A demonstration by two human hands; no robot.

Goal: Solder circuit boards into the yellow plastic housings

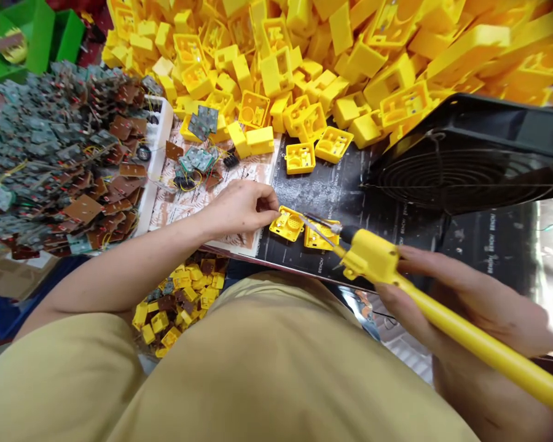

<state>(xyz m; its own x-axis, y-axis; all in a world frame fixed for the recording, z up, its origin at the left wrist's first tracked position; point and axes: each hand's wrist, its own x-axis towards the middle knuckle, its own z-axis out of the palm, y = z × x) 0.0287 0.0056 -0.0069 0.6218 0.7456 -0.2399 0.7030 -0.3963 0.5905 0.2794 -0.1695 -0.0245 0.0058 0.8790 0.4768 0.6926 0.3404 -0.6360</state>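
Observation:
My left hand (244, 205) rests on the work board with its fingers curled, the fingertips pinching the edge of a small yellow plastic housing (287, 223). A second yellow housing (320, 236) lies right beside it. My right hand (447, 294) is wrapped round the yellow handle of a soldering iron (373, 258). The iron's metal tip (320, 228) lies over the second housing. Both housings sit on a dark mat (350, 190).
A large heap of yellow housings (332, 55) fills the back. A pile of circuit boards with wires (59, 153) lies at the left, more loose boards (198, 162) near the middle. A black fan (465, 166) stands at the right. Green bins (32, 37) sit top left. Finished parts (179, 307) lie below.

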